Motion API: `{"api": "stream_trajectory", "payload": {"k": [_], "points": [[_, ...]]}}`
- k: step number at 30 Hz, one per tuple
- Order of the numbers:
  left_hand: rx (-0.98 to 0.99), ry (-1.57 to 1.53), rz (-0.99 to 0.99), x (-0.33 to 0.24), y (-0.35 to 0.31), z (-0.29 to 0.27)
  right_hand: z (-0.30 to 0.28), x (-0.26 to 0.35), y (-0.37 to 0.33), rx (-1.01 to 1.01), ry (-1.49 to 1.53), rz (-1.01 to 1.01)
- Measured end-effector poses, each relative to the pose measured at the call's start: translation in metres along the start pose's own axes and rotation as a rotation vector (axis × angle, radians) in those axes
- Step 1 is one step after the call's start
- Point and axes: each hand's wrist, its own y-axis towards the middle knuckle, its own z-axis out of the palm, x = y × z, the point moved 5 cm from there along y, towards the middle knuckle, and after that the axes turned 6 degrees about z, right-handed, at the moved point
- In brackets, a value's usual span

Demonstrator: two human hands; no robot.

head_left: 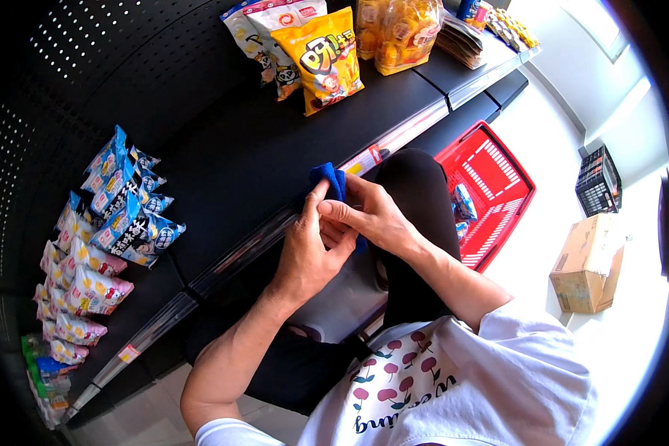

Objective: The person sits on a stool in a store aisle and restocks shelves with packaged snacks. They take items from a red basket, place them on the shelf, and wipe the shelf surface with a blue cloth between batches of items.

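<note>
A bunched blue cloth [330, 181] is between my two hands, just in front of the shelf's front edge. My left hand [310, 249] is closed, with its index finger pressed along the cloth and the other fingers curled. My right hand [379, 215] pinches the cloth from the other side, its thumb reaching over toward the left fingers. Some of the right fingers are hidden behind the cloth. Beneath both hands runs the black shelf [230, 171] with a clear label strip [412, 128] along its edge.
Blue snack bags [137, 223] and pink-and-white snack bags [93, 290] stand in rows at left. A yellow chip bag [321, 63] and bags of packaged food [409, 37] sit farther along. On the floor at right are a red basket [509, 175], a cardboard box [580, 264] and a black crate [598, 182].
</note>
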Motion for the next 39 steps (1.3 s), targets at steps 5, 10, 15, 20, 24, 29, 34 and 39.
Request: {"api": "stream_trajectory", "payload": {"k": [5, 10, 15, 20, 24, 29, 34, 39], "points": [[0.021, -0.322, -0.118, 0.005, 0.0, 0.0, -0.014, 0.005, -0.005, -0.053, 0.109, 0.087], [-0.09, -0.326, -0.143, -0.001, 0.005, -0.016, -0.077, 0.045, -0.014, -0.229, 0.23, 0.054], [-0.148, -0.263, -0.166, 0.008, 0.002, -0.022, -0.169, 0.082, -0.061, -0.467, 0.078, -0.156], [-0.082, -0.252, -0.145, 0.006, 0.004, -0.011, -0.261, 0.023, -0.128, -0.789, -0.117, -0.042], [-0.062, -0.257, -0.171, 0.014, 0.007, -0.005, -0.284, -0.042, -0.177, -0.791, -0.073, 0.141], [-0.066, -0.213, -0.208, 0.028, 0.01, -0.004, -0.301, -0.127, -0.242, -1.011, 0.223, 0.337], [-0.058, -0.194, -0.229, 0.038, 0.011, -0.003, -0.287, -0.195, -0.309, -1.143, 0.266, 0.666], [-0.053, -0.17, -0.261, 0.043, 0.012, 0.002, -0.296, -0.235, -0.334, -1.173, 0.369, 0.725]]}}
